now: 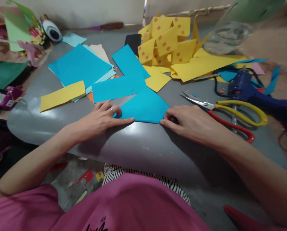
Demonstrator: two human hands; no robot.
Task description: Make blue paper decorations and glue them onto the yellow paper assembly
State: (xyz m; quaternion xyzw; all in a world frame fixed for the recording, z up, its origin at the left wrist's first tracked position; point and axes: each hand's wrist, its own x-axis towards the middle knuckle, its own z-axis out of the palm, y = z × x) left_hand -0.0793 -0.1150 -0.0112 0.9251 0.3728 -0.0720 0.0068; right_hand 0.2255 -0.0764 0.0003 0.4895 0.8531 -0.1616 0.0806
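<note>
A blue sheet of paper (143, 107) lies on the grey table in front of me, with a straight folded edge toward my body. My left hand (102, 117) presses on its left end, thumb stretched along the near edge and fingers curled over the paper; a ring is on one finger. At the right corner, my right hand (182, 120) pinches the paper between thumb and curled fingers. Two blue strips, one a long strip (117, 88) and one a tilted strip (130, 62), lie just beyond the sheet.
Scissors (208, 105) with yellow and red handles lie right of my right hand, near a blue glue gun (244, 85). Behind stand folded yellow paper pieces (166, 41). Stacked blue sheets (79, 65) and a yellow strip (63, 95) are at the left on the grey table (124, 144).
</note>
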